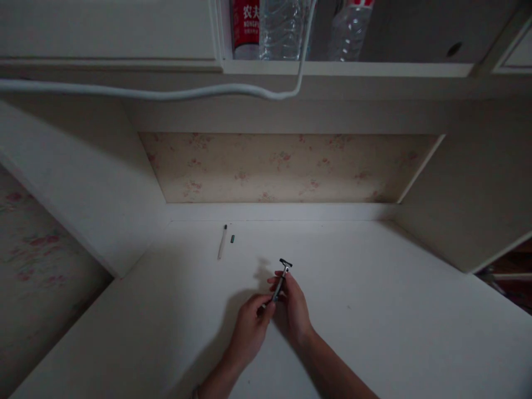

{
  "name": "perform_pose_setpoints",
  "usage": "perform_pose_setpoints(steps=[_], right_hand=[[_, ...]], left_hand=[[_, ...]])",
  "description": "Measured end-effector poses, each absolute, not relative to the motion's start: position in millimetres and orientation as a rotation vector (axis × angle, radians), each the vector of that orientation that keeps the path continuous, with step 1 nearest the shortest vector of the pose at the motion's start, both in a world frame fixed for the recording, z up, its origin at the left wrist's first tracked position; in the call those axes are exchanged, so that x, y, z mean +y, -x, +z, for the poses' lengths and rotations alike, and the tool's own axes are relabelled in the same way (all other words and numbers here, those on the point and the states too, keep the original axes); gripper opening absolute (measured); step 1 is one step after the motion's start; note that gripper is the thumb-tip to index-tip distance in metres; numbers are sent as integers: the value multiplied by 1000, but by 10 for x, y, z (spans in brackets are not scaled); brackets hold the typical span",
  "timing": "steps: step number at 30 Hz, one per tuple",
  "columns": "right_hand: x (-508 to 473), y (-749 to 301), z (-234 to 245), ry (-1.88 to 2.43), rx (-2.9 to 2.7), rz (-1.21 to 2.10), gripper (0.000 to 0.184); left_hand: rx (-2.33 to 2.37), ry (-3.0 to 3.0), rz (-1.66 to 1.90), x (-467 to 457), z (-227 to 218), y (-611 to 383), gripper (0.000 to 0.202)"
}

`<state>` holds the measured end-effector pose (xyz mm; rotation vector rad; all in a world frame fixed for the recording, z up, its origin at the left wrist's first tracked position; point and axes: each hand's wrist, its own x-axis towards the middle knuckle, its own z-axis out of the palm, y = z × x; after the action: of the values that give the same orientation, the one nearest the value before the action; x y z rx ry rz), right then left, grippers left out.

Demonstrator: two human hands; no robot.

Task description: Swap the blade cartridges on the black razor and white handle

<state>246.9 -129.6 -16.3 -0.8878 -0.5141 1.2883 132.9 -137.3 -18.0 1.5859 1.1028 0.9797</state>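
Observation:
A razor [279, 286] with a black head and a silver-grey handle is held above the white tabletop, its head tilted up and to the right. My left hand [250, 327] pinches the lower end of the handle between thumb and fingers. My right hand [297, 308] is closed about the handle further up, just below the head, with some of its fingers behind it. Farther back on the left lies a toothbrush [222, 243] with a pale handle and a dark head. Right beside it is a small dark green piece [233, 239], too small to name.
A white tabletop [353, 260] runs back to a wall panel with floral paper [257, 166]. Side panels stand left and right. Overhead, a shelf [374, 68] holds plastic bottles [281, 30], and a white cable [166, 95] hangs across its front.

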Motion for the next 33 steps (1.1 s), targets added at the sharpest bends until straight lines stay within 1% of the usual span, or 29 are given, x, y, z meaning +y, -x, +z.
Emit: perform_pose_setpoints(steps=[5, 9, 11, 15, 17, 21, 28, 33], right_hand=[[-1316, -2472, -55, 881, -506, 1243, 35], [-1358, -2490, 23, 904, -543, 1188, 33], [-1398, -2478, 49, 880, -587, 1247, 33], [-1528, -2361, 78, 788, -622, 1494, 38], [-1607, -2280, 82, 749, -642, 1571, 42], [-1723, -2174, 88, 719, -614, 1672, 40], [-1748, -2159, 90, 727, -607, 1704, 32], [-1744, -2150, 74, 798, -635, 1690, 38]], left_hand=[[1055, -1644, 915, -1380, -129, -1311, 29], [1025, -1385, 883, -1349, -72, -1250, 38], [960, -1201, 923, -1324, -55, -1204, 41], [713, -886, 990, -1292, -34, -1128, 36], [602, -800, 968, -1293, -18, -1107, 33], [501, -671, 941, -1310, 9, -1085, 27], [519, -619, 920, -1312, 1, -1053, 34], [564, -604, 893, -1309, -22, -1044, 34]])
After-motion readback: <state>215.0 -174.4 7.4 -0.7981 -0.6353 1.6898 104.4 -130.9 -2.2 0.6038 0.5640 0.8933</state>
